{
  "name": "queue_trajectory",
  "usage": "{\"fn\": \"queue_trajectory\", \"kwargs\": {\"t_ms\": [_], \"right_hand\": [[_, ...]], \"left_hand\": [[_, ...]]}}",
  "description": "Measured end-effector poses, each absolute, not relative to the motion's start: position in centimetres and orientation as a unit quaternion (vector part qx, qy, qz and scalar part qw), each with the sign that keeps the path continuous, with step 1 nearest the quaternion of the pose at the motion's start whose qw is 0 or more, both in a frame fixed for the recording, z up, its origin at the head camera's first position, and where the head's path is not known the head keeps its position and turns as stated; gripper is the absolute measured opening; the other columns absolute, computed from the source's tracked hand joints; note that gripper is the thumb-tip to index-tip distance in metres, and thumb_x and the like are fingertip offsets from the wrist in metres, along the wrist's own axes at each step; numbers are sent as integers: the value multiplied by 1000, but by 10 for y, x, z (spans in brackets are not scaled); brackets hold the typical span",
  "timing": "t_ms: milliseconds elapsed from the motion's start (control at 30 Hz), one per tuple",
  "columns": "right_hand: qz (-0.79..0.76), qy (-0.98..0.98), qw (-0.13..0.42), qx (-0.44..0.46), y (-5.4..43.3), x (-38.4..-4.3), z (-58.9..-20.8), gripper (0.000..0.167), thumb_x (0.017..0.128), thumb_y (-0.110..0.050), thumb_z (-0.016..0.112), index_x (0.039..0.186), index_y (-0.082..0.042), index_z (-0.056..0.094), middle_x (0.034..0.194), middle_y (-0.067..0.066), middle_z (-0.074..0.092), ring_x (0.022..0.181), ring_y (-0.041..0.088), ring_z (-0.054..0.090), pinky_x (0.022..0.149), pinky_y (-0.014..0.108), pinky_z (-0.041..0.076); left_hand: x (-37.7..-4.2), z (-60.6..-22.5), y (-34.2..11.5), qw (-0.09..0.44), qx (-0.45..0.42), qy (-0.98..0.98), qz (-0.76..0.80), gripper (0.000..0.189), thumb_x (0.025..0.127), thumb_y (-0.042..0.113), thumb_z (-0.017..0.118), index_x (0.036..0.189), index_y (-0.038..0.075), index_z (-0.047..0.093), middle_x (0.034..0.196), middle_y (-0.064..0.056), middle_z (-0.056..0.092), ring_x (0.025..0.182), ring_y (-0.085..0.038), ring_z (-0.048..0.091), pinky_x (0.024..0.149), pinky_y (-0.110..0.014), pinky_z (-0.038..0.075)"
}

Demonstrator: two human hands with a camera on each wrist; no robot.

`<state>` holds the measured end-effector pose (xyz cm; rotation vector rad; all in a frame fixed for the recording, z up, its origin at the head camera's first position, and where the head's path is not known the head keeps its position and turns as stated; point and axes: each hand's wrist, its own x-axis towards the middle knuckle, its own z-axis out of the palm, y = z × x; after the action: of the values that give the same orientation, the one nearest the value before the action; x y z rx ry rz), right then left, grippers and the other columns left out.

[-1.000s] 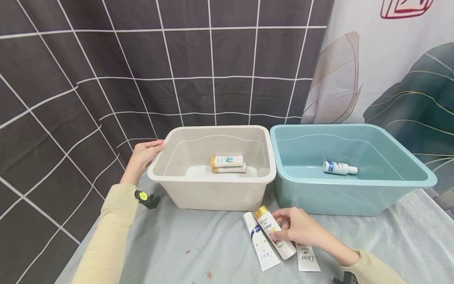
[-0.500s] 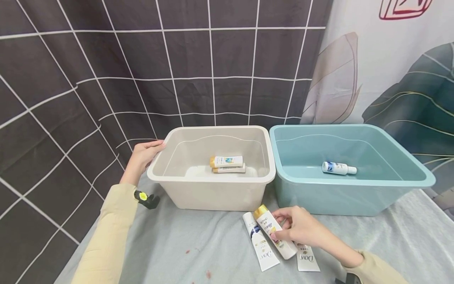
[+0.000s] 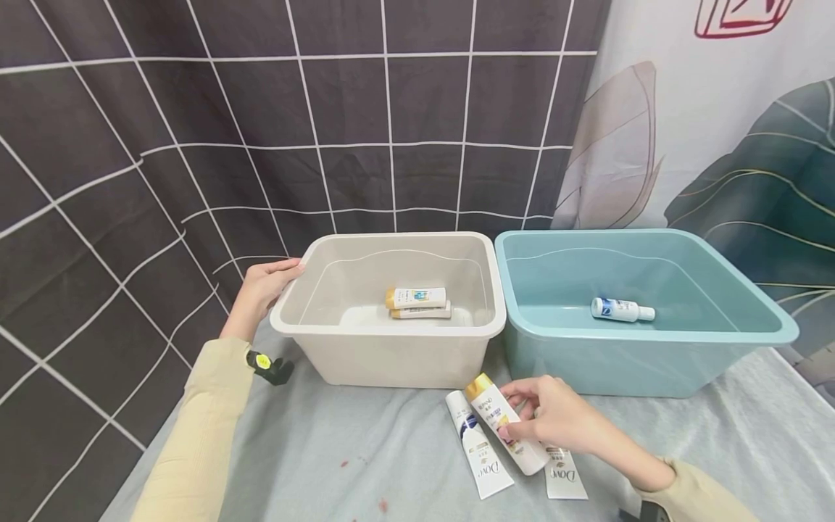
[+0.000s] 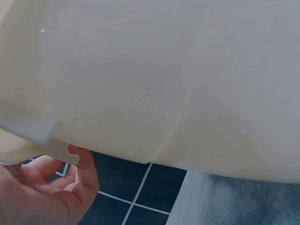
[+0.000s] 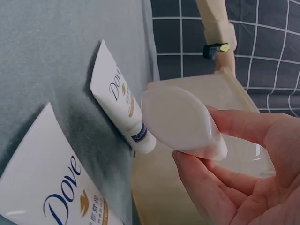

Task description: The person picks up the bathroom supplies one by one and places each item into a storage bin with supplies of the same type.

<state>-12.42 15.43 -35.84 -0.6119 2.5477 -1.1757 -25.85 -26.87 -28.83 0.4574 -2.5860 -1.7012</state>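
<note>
I had the right hand (image 3: 554,413) pinching a yellow-capped bottle (image 3: 504,429) between thumb and fingers, its cap toward the far left; one Dove tube (image 3: 479,453) lay just left of it on the worktop (image 3: 313,457), and a second Dove tube (image 3: 565,477) lay to its right, partly hidden from my head view by bottle and hand; the near wall of the beige bin (image 3: 388,330) stood between the held bottle and that bin's inside, with a dark checked curtain (image 3: 352,101) hanging beyond; my left hand (image 3: 266,284) gripped the bin's left rim; inside lay two white bottles (image 3: 420,298), close together; the blue bin (image 3: 652,338), just to the right, contained a white-and-blue bottle (image 3: 622,310) on its side.
</note>
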Motion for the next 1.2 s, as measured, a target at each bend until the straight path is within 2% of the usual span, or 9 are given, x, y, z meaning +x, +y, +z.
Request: {"fn": "queue_trajectory", "kwargs": {"t_ms": [467, 700, 1200], "right_hand": [[-389, 885, 114, -229, 155, -125, -349, 47, 71, -27, 82, 111, -5, 68, 82, -5, 67, 67, -1, 59, 60, 19, 47], [-388, 885, 114, -229, 155, -124, -345, 46, 71, -30, 82, 110, -9, 69, 86, -4, 68, 68, 0, 59, 62, 19, 46], [-394, 876, 100, -258, 156, -122, -336, 44, 73, -29, 82, 109, -8, 69, 78, -10, 67, 67, -1, 60, 62, 21, 47]], "left_hand": [[-258, -288, -268, 8, 151, -828, -541, 49, 95, 27, 60, 138, 6, 51, 142, -17, 50, 128, -32, 52, 104, -38, 47], [-258, -289, -268, 8, 151, -828, -539, 50, 95, 28, 59, 139, 6, 50, 143, -18, 49, 128, -33, 52, 105, -39, 46], [-258, -288, -268, 8, 148, -828, -541, 50, 95, 27, 59, 139, 6, 50, 143, -18, 49, 129, -33, 51, 105, -40, 46]]}}
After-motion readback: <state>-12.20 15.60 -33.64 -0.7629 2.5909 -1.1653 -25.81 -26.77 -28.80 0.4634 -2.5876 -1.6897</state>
